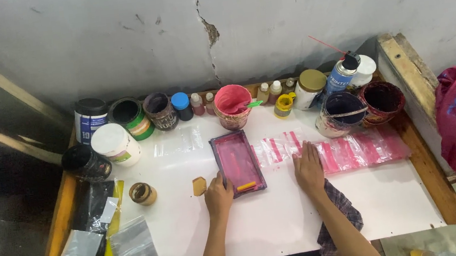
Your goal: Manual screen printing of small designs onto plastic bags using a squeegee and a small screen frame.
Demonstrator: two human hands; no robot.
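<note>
At mid-frame the left hand [218, 195] grips the near edge of the pink screen frame [237, 163], probably light, stiff and ink-slick, best held by its rim, while the right hand [308, 167] lies flat on thin, slippery plastic bags [356, 150].

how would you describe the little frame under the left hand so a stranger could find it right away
Start at the white table against the cracked grey wall. Near its middle, in front of the pink-stained tub, lies a small rectangular frame with the left hand on its near corner. It alone is flat, dark-rimmed and pink inside; the jars around it are round.
</note>
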